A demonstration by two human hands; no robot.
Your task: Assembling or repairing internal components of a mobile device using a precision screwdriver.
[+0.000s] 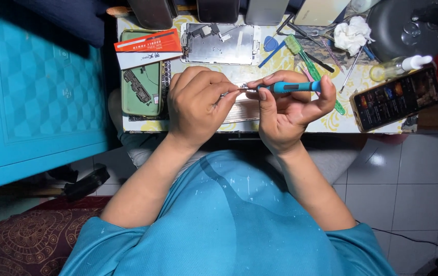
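Person: wearing a teal short-sleeved shirt [229, 225], sitting close against the small desk [346, 120] with a yellow patterned cover.
Left hand [196, 105]: its grip is closing on a thin metal tool; whether tweezers or a pick, I cannot tell.
Right hand [285, 110]: its grip is wrapping around a slim blue-handled precision screwdriver [293, 87], lying level, its tip pointing toward the left fingers.
Where they are meeting: just above the desk's near edge, over a pale flat part mostly hidden by both hands.
Left side: a green opened phone body [139, 89] with an orange and white card [147, 48] lying across its top.
Right side: a lit black smartphone [395, 98], a clear spray bottle [398, 66].
Farther back: a silver bare phone frame [219, 43], a green toothbrush [306, 59], a crumpled white tissue [352, 35].
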